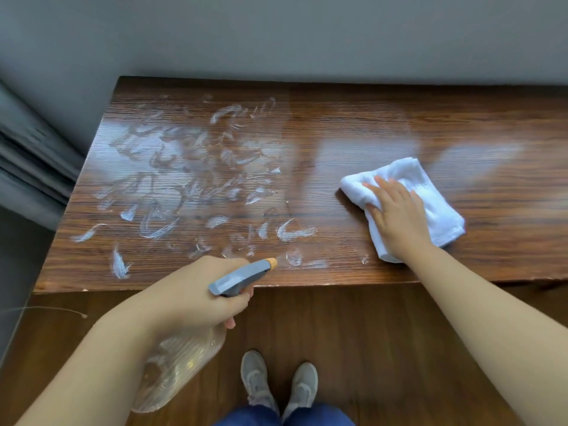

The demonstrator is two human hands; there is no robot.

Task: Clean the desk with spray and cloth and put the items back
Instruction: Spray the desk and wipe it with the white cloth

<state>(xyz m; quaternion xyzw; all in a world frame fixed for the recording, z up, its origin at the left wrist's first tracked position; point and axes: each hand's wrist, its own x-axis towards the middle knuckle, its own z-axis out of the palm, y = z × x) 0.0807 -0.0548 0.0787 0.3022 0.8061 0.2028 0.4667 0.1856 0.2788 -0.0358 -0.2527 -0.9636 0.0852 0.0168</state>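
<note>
My left hand [199,295] grips a clear spray bottle [178,367] by its neck, just in front of the desk's near edge. The bottle's grey head with an orange nozzle [242,276] points toward the desk. The brown wooden desk [338,118] carries white foamy smears [184,179] across its left half. On the right half lies a folded white cloth [430,195]. My right hand [396,213] rests flat on that cloth with fingers spread.
A grey wall runs behind the desk and a grey curtain [30,155] hangs at the left. Wooden floor [368,348] lies below the desk's front edge, where my two grey shoes [278,385] stand.
</note>
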